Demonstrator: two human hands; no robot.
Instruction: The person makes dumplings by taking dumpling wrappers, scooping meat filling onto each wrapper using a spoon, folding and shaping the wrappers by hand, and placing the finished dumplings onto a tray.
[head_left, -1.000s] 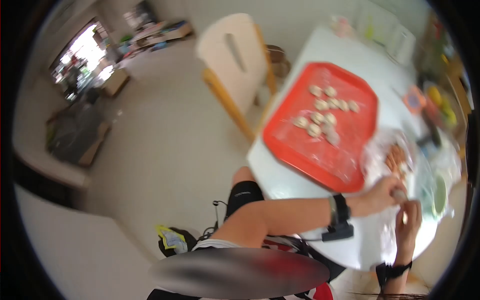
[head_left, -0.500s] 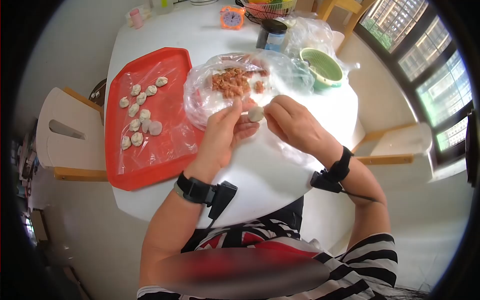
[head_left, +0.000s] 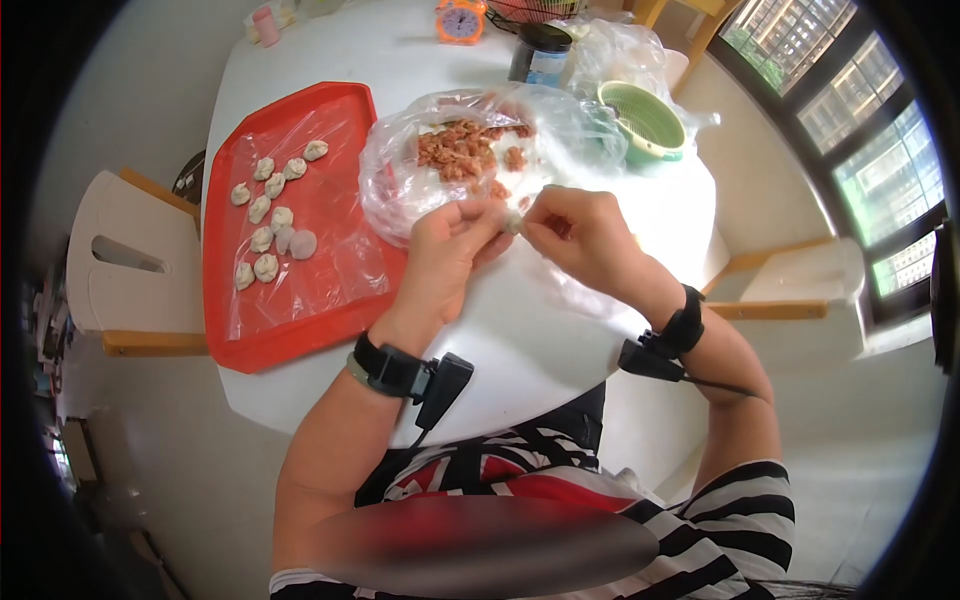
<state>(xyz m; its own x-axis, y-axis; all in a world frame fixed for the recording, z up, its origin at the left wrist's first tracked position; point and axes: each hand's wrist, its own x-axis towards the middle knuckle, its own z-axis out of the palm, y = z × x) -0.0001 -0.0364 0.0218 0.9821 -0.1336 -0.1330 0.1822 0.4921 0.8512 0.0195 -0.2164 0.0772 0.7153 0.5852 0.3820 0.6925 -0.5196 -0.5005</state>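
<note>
A small pale dumpling [head_left: 513,221] is pinched between my two hands, in front of the meat filling. My left hand [head_left: 456,243] has its fingers closed on the dumpling's left side. The fingertips of my right hand [head_left: 578,232] press together at its right side. Just beyond my hands, pinkish minced meat [head_left: 458,150] lies on a clear plastic bag [head_left: 392,185]. Several folded dumplings [head_left: 265,267] and flat round wrappers [head_left: 302,244] rest on the plastic-lined red tray [head_left: 232,350] to the left.
A green strainer basket [head_left: 645,125] and a dark-lidded jar [head_left: 540,55] stand at the back right. Near the far edge are an orange clock [head_left: 461,22] and a pink bottle [head_left: 266,27]. Chairs [head_left: 135,265] flank the white table [head_left: 480,370].
Both hands have drawn closer together, with the fingers now covering more of the dumpling. The pale round that showed between them looks smaller and gathered. The view has shifted slightly.
</note>
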